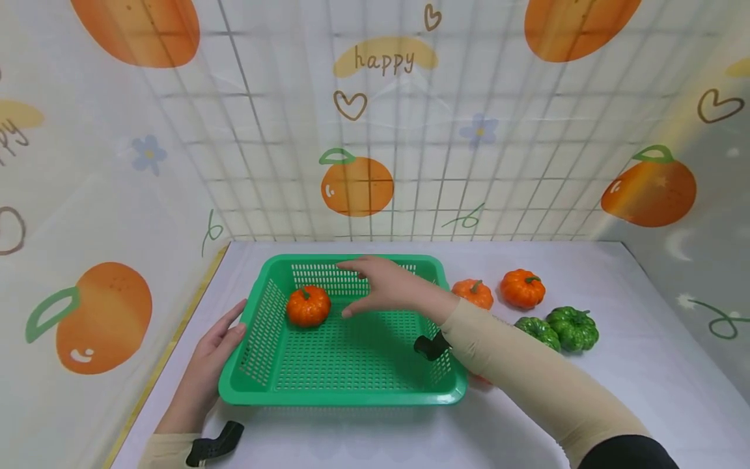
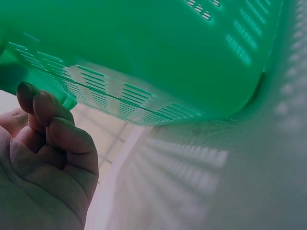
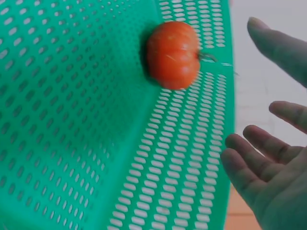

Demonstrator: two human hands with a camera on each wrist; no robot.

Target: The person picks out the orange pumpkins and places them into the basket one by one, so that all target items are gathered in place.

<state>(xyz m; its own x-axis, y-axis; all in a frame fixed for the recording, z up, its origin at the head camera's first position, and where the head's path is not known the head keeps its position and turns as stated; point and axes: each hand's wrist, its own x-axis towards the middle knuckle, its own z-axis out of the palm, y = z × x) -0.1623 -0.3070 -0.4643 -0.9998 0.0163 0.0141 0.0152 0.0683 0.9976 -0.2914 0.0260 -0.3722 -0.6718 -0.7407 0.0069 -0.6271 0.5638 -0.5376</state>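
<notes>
A green plastic basket (image 1: 346,397) with slotted walls stands on the table. Inside it, toward the back left, sits a small orange pumpkin (image 1: 308,306), also seen in the right wrist view as a pumpkin (image 3: 173,55) near the slotted wall. My left hand (image 1: 211,355) holds the basket's left rim, its fingers (image 2: 72,136) bent in the left wrist view. Over the inside of the basket hovers my right hand (image 1: 383,286), thumb and fingers spread apart and nothing between them. It is to the right of the pumpkin and does not touch it.
Right of the basket lie two orange pumpkins (image 1: 523,288) and two green pumpkins (image 1: 573,329), one partly behind the right sleeve (image 1: 527,371). A bit of something reddish shows beneath that sleeve by the basket. A printed curtain over a wire grid (image 1: 498,176) closes off the back.
</notes>
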